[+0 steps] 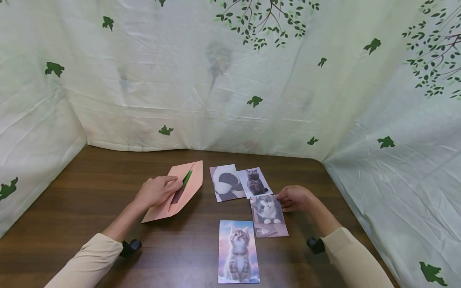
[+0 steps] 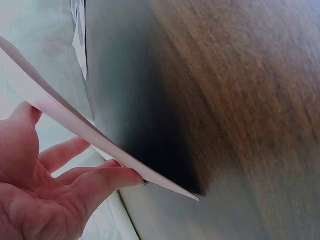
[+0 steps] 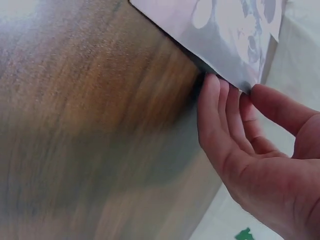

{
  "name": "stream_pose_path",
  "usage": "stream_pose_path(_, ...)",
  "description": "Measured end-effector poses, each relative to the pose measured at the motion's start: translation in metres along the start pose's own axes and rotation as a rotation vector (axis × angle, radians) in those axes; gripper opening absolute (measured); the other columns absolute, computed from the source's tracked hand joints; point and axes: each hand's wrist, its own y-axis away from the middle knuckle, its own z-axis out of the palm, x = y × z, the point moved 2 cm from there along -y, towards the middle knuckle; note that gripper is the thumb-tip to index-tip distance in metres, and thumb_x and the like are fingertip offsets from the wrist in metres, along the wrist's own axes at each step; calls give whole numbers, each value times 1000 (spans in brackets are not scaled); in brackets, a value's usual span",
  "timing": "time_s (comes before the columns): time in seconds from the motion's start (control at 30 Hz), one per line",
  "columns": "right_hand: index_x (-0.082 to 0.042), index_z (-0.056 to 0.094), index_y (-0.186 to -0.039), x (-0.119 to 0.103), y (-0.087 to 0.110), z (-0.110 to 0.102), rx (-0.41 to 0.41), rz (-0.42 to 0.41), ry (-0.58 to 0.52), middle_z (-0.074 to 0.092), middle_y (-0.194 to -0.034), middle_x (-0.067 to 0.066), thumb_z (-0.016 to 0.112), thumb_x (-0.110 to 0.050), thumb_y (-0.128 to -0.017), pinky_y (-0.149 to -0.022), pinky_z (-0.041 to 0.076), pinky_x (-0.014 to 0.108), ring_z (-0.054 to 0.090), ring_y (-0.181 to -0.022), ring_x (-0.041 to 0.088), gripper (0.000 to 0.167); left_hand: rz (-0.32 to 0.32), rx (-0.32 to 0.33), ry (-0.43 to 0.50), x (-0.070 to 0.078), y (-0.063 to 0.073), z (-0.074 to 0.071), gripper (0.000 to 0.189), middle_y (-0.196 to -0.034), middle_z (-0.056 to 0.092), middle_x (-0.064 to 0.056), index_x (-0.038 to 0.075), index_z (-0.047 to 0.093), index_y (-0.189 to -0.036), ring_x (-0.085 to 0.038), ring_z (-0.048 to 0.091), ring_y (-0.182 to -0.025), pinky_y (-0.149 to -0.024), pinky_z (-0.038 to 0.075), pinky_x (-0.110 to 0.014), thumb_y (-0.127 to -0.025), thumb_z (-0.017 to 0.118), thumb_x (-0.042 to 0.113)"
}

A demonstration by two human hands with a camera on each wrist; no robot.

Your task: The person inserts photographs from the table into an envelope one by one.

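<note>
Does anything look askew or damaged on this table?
Nothing looks visibly damaged. Slightly askew: in the far row, the dark-cat card is turned at an angle, whereas the pastel-sky kitten card nearest the person lies nearly straight.

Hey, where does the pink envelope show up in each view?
Head: the pink envelope is left of centre, held by the left hand.
Left wrist: the pink envelope slants from the left edge down to lower centre.
Right wrist: not in it.
Shared landmark: the brown tabletop, in all three.
</note>
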Motion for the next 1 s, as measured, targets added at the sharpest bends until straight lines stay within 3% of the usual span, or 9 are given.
stream_pose_path(1.0,1,60,-113,-36,9,-18,9,-56,24,66,-97,8,55,-11,-101,-71,58,34,64,-79,20,17,-9,-9,16,1,1,-1,53,-132,65,-26,4,63,-138,-48,62,-118,-86,51,-52,-103,49,41)
